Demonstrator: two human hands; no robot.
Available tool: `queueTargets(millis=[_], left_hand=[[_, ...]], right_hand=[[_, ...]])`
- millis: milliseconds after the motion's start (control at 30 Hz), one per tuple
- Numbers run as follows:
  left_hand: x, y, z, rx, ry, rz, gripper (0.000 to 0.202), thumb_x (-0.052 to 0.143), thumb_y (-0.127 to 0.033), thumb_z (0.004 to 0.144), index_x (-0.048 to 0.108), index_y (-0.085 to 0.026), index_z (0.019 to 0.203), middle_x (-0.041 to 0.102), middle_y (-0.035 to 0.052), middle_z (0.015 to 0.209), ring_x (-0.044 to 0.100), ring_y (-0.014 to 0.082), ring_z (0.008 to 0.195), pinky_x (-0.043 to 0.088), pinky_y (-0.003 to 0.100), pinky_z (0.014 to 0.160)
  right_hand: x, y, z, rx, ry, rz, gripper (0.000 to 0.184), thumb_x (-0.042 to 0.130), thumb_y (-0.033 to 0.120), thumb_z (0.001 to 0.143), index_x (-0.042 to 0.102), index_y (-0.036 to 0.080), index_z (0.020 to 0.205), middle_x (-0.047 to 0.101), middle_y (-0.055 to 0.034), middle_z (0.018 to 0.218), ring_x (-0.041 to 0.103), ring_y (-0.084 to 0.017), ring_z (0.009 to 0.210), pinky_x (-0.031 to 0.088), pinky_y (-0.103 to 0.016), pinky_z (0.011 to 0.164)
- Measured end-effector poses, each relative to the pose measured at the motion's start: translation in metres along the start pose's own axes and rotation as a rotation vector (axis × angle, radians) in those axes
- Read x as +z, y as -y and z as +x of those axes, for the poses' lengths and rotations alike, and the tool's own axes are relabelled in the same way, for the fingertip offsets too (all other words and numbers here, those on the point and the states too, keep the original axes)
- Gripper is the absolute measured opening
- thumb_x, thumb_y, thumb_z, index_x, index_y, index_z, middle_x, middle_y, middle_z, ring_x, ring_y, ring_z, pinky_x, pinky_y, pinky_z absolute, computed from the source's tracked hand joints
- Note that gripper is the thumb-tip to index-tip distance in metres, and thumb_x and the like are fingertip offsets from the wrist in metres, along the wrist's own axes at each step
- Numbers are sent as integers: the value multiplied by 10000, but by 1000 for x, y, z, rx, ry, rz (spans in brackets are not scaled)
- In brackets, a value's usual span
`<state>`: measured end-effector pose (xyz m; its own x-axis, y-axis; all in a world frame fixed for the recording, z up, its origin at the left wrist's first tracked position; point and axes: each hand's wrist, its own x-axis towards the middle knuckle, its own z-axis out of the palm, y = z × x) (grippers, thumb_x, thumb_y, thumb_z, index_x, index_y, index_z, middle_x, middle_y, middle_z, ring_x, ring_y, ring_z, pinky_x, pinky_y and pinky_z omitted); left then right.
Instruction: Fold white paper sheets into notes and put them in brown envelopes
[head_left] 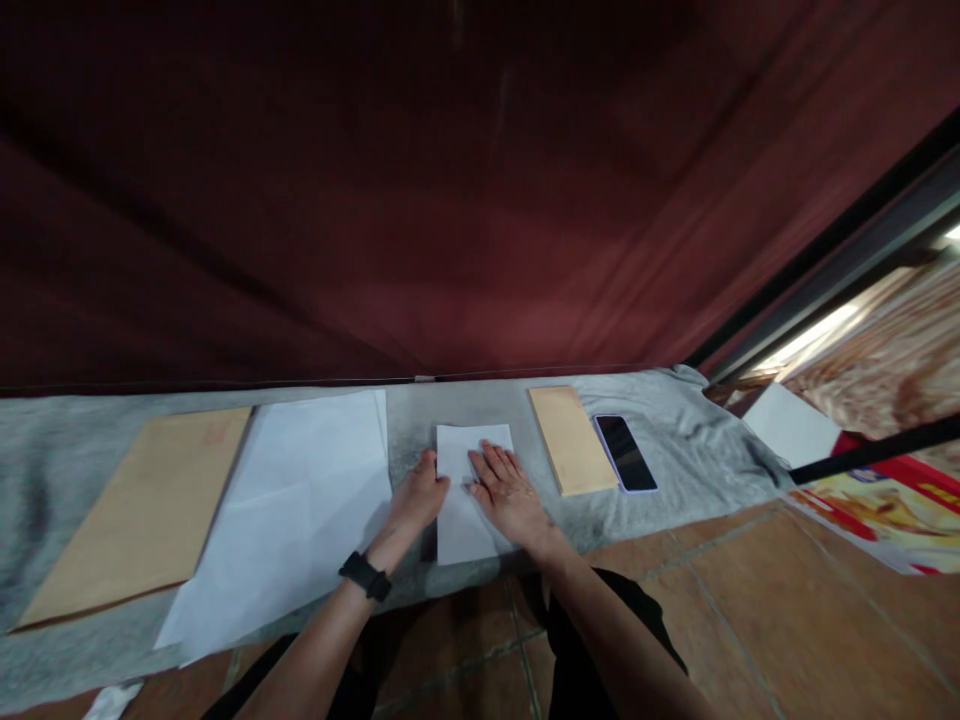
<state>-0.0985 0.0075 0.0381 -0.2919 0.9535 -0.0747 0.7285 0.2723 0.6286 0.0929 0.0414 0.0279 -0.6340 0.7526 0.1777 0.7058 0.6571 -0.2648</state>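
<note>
A folded sheet of white paper (469, 535) lies in front of me on a grey cloth (412, 405). My right hand (510, 495) rests flat on its right half, fingers spread. At the paper's left edge, my left hand (418, 492) is closed with curled fingers, its thumb at the edge; the fingertips are partly hidden. A black band is on the left wrist. Left of the hands is a stack of large white sheets (300, 500), with a big brown envelope (150, 500) beyond it. To the right lies a stack of small brown envelopes (571, 440).
A phone (626, 453) with a dark screen lies right of the small envelopes. Dark red fabric (450, 250) hangs along the far edge. A red and yellow printed box (885, 505) and a white panel (791, 425) are at the right, above the tiled floor (735, 590).
</note>
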Motion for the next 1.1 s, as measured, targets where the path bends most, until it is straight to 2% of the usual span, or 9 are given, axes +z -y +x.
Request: queueTargets(millis=[100, 200, 267, 333, 467, 600, 733, 900, 1100], left_hand=[[-5, -17, -10, -39, -96, 298, 400, 450, -281, 944, 550, -101, 1286, 745, 153, 944, 722, 296, 914, 538, 393, 816], [7, -36, -15, 198, -195, 358, 460, 363, -339, 999, 538, -83, 1340, 681, 203, 1217, 630, 306, 1182, 482, 428, 995], [21, -44, -16, 379, -178, 333, 507, 365, -367, 1004, 489, -107, 1421, 553, 174, 1443, 474, 288, 1379, 381, 441, 1132], [36, -47, -15, 454, -162, 319, 556, 354, -404, 1010, 425, -128, 1487, 450, 135, 1547, 350, 267, 1469, 275, 459, 1207], [51, -41, -10, 396, -177, 342, 634, 304, -469, 1015, 370, -97, 1523, 403, 157, 1571, 299, 266, 1496, 208, 478, 1233], [50, -33, -6, 364, -192, 377, 680, 302, -484, 1008, 350, -47, 1526, 337, 189, 1594, 247, 281, 1514, 180, 477, 1237], [50, -29, -6, 308, -199, 417, 667, 306, -446, 1008, 323, -37, 1535, 315, 191, 1604, 233, 277, 1518, 172, 462, 1240], [47, -27, -16, 309, -167, 466, 596, 347, -399, 1004, 374, -118, 1529, 305, 149, 1619, 233, 269, 1519, 148, 469, 1246], [43, -32, -49, 445, -50, 488, 542, 399, -397, 1001, 428, -205, 1507, 357, 80, 1606, 249, 262, 1514, 180, 481, 1245]], right_hand=[[1, -1, 0, -1, 3, -21, 562, 423, 457, 1030, 366, 231, 1542, 300, -91, 1625, 288, -254, 1498, 268, -470, 1217], [2, -1, 0, -12, 21, -32, 553, 413, 420, 1034, 354, 224, 1548, 309, -93, 1620, 285, -255, 1499, 259, -467, 1220], [4, -1, 0, -19, 33, -48, 559, 425, 348, 1026, 332, 203, 1557, 321, -104, 1613, 288, -257, 1498, 248, -460, 1224], [7, -2, 1, -18, 27, -69, 599, 447, 283, 1002, 290, 178, 1571, 310, -116, 1615, 283, -263, 1499, 237, -460, 1226], [11, -10, 7, 38, -8, -84, 601, 413, 249, 999, 272, 161, 1576, 290, -117, 1621, 290, -260, 1497, 241, -466, 1218], [8, -22, 13, 111, -28, -85, 544, 357, 288, 1025, 341, 147, 1550, 316, -110, 1611, 306, -249, 1490, 241, -461, 1213], [8, -29, 17, 159, -62, -74, 542, 322, 326, 1044, 329, 137, 1552, 351, -114, 1594, 318, -238, 1485, 239, -458, 1212], [10, -32, 19, 181, -75, -58, 544, 303, 360, 1056, 326, 144, 1554, 338, -108, 1600, 309, -252, 1488, 231, -469, 1212], [5, -35, 20, 174, -48, -29, 523, 323, 330, 1051, 364, 145, 1538, 357, -101, 1593, 314, -244, 1486, 235, -455, 1211]])
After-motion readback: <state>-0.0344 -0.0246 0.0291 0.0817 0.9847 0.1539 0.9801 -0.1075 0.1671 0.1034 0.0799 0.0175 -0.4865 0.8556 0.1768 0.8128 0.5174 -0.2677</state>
